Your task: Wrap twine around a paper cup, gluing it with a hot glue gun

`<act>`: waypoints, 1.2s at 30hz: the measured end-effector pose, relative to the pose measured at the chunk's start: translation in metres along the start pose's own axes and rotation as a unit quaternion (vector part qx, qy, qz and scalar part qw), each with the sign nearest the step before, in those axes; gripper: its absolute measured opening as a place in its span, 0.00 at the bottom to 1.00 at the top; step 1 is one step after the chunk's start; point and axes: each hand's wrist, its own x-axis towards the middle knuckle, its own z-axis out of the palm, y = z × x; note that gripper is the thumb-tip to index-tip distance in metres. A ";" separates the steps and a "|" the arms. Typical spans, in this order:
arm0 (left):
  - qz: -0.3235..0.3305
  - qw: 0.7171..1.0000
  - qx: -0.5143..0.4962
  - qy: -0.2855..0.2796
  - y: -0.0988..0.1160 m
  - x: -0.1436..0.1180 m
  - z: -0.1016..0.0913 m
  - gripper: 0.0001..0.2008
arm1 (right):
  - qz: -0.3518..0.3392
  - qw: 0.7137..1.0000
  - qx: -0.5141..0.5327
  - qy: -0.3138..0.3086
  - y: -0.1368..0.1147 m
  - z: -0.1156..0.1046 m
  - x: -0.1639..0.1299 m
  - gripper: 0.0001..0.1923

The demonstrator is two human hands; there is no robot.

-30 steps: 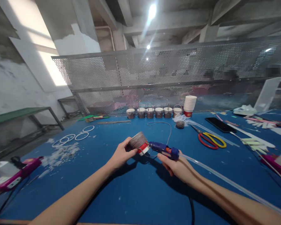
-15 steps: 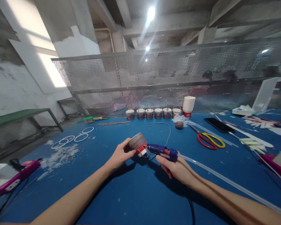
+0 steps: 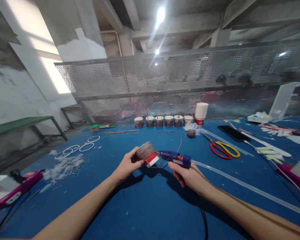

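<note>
A paper cup [image 3: 152, 160], red and white at its lower end and wrapped in grey-brown cord, lies tilted in my left hand [image 3: 129, 164], whose fingers are closed on it. My right hand [image 3: 183, 173] grips a blue hot glue gun [image 3: 175, 158] with its nozzle pointing left, close to the cup's red band. From the gun's back a long clear glue stick [image 3: 230, 179] runs over my right forearm. A loose strand of cord [image 3: 181, 140] curves over the table behind the gun. A ball of cord [image 3: 191, 133] sits further back.
Several cord-wrapped cups [image 3: 159, 122] line the back beside a stack of paper cups [image 3: 201, 113]. Scissors [image 3: 223, 150] and a phone [image 3: 232, 133] lie right. White rings [image 3: 86, 146], scraps [image 3: 65, 166] and a power strip [image 3: 27, 183] are left. A perforated metal screen [image 3: 140, 83] stands behind.
The glue gun in my right hand has shifted slightly right and up, its nozzle drawing away from the cup. My left hand and the cup have barely moved.
</note>
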 end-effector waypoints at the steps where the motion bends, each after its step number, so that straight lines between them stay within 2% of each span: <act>1: -0.002 1.000 0.002 0.001 0.000 0.000 0.000 0.17 | 0.001 1.000 -0.004 0.002 0.001 0.000 0.000 0.25; 7: -0.006 1.000 0.029 0.002 0.003 0.000 0.004 0.13 | -0.015 0.999 -0.029 -0.006 0.003 0.006 -0.006 0.22; 14: 0.003 0.999 0.037 0.004 0.007 -0.002 0.011 0.10 | -0.116 0.987 -0.107 0.006 0.001 0.012 -0.010 0.14; 19: 0.004 0.999 0.039 0.007 0.012 -0.003 0.013 0.10 | -0.130 0.981 -0.142 -0.002 0.006 0.014 -0.009 0.14; 22: -0.007 0.999 0.030 0.011 0.013 -0.003 0.013 0.09 | -0.130 0.985 -0.109 0.004 0.002 0.012 -0.010 0.14; 26: -0.015 1.000 0.020 0.019 0.013 -0.001 0.013 0.09 | -0.110 0.989 -0.061 0.073 -0.003 0.006 -0.009 0.14; 29: -0.009 0.998 0.051 0.032 0.015 -0.003 0.017 0.09 | -0.121 0.986 -0.035 0.107 0.004 0.005 -0.001 0.12; 33: 0.047 0.986 0.149 0.063 0.021 -0.010 0.027 0.07 | -0.141 0.985 0.028 0.101 0.023 0.013 0.014 0.14; 36: 0.118 0.960 0.233 0.098 0.024 -0.015 0.035 0.06 | -0.129 0.985 0.073 0.094 0.031 0.021 0.020 0.18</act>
